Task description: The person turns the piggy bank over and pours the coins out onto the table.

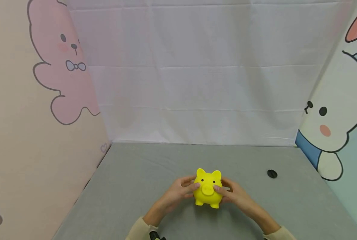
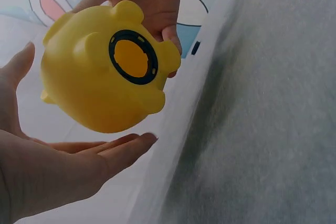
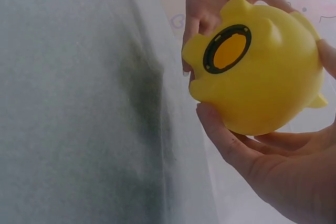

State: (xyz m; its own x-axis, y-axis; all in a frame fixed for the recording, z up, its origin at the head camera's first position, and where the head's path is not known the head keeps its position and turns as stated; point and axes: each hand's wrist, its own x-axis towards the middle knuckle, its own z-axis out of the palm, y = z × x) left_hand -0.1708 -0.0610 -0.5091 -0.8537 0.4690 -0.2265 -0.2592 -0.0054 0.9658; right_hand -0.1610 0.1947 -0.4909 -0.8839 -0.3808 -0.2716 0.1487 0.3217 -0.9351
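Both raised | right hand [image 1: 237, 195] grips yellow pig [image 1: 208, 190] | left hand [image 1: 177, 192] straight-fingered, contact unclear

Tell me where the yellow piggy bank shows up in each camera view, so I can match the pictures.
Head: low, just right of centre, between the left hand and right hand; the yellow piggy bank faces the camera.
Left wrist: upper left, its underside opening ringed in black.
Right wrist: upper right, the same opening towards its left side.
Shared landmark: the grey tabletop, right in the left wrist view, left in the right wrist view.
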